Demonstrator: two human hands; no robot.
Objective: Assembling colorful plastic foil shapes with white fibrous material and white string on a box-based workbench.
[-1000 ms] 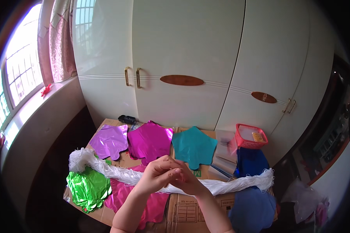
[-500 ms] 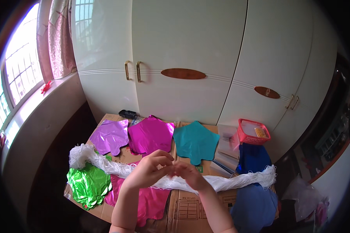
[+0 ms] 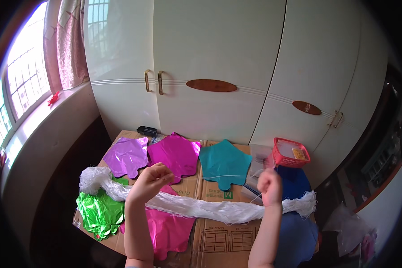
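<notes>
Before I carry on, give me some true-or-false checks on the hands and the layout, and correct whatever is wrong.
1. A thin white strand shows between the left hand and the right hand. True.
2. The left hand and right hand are clasped together. False: they are apart, each with its fingers curled in.
3. A white skein stretches across the cardboard, its left end close to green foil sheets. True.
4. The green foil sheets lie at the cardboard's right end. False: they lie at its left end.
5. The teal sheets lie left of a red basket. True.
6. The red basket stands on the windowsill. False: it is at the far right, near the cabinet.
</notes>
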